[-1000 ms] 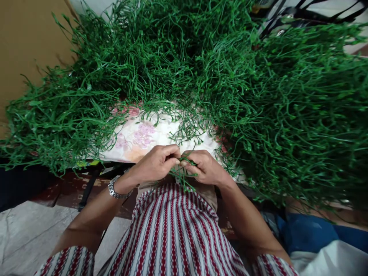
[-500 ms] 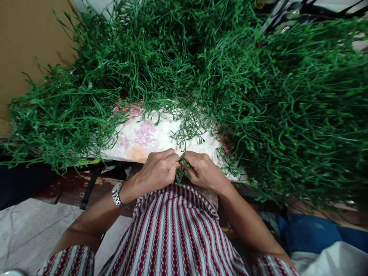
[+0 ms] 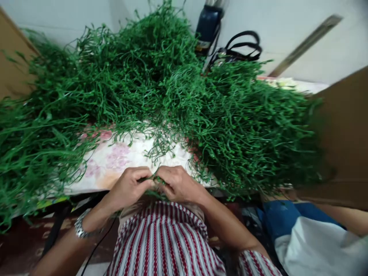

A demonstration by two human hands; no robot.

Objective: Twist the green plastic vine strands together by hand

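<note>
My left hand (image 3: pixel 130 188) and my right hand (image 3: pixel 178 183) meet at the near edge of the table, fingers pinched together. Between them is a small green plastic plant stem (image 3: pixel 157 179), mostly covered by the fingers. Loose green stems (image 3: pixel 161 147) with little forked tips lie just beyond the hands on a white floral cloth (image 3: pixel 115 163). Around the cloth rises a large heap of the same stems (image 3: pixel 120 80), spreading left and right. A metal watch (image 3: pixel 82 224) is on my left wrist.
Cardboard (image 3: pixel 345 142) stands at the right, and another cardboard panel (image 3: pixel 13 57) at the far left. Behind the heap are a dark blue bottle (image 3: pixel 207 27) and a black-strapped bag (image 3: pixel 241 50) by the white wall. Blue and white fabric (image 3: pixel 313 241) lies at lower right.
The view has swung to the right and up, bringing the wall, bottle and right-hand cardboard into sight. Both hands stay together, the left fingers slightly shifted on the stem.
</note>
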